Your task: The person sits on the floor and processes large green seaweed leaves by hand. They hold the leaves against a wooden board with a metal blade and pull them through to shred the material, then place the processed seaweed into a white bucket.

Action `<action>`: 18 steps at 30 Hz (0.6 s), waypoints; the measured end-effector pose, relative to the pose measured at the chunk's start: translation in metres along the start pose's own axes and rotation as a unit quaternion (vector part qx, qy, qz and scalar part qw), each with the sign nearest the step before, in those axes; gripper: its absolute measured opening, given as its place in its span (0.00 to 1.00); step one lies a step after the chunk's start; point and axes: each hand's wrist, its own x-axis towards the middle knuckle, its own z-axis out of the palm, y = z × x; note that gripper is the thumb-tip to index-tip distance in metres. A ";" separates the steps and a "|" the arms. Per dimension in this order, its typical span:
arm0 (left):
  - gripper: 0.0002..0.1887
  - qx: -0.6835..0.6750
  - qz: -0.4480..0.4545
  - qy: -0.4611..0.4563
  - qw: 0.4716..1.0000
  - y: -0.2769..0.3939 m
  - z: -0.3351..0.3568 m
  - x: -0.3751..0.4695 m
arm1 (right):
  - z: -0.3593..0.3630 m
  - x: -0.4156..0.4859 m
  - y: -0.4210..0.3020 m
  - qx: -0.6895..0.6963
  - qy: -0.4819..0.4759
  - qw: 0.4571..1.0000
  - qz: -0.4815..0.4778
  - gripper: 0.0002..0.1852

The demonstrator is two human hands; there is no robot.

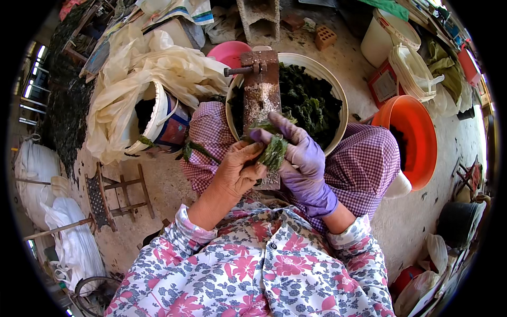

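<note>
Between both hands is a folded bunch of dark green leaves [274,152], which look like seaweed. My left hand [239,170], bare, grips its left side with fingertips and thumb. A stained purple glove covers my right hand [303,162], whose fingers hold the bunch from the right. Below the hands runs a narrow board [261,93] with whitish crumbs on it and a metal bolt [239,71] at its far end. It lies across a round cream tub [344,115] that holds a heap of dark green leaves [311,103]. The fingers hide part of the board.
A white and blue bucket [168,126] with dark contents stands at the left, beside crumpled plastic sheeting [158,63]. An orange bucket [422,146] is at the right. Beyond the tub are a pink basin [229,53], a concrete block [259,20] and a perforated brick [325,37].
</note>
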 end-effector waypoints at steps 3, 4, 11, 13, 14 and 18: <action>0.03 0.121 0.138 0.119 0.976 -0.005 0.015 -0.004 | 0.008 -0.010 0.000 0.194 0.051 0.973 0.115 0.11; 0.02 0.200 0.184 0.096 0.958 -0.006 0.013 -0.003 | 0.010 -0.012 -0.002 0.275 0.071 0.946 0.156 0.11; 0.07 0.415 0.176 0.013 0.893 0.004 0.022 -0.005 | -0.017 -0.012 0.006 0.344 -0.037 0.878 0.332 0.13; 0.07 0.462 0.163 0.026 0.871 0.004 0.017 -0.007 | -0.021 -0.012 0.008 0.296 -0.078 0.901 0.307 0.15; 0.07 0.482 0.177 0.053 0.856 -0.003 0.018 -0.006 | -0.021 -0.012 0.010 0.288 -0.091 0.908 0.290 0.15; 0.07 0.604 0.143 0.086 0.779 -0.007 0.015 -0.014 | -0.022 -0.005 0.008 0.219 -0.162 0.936 0.224 0.12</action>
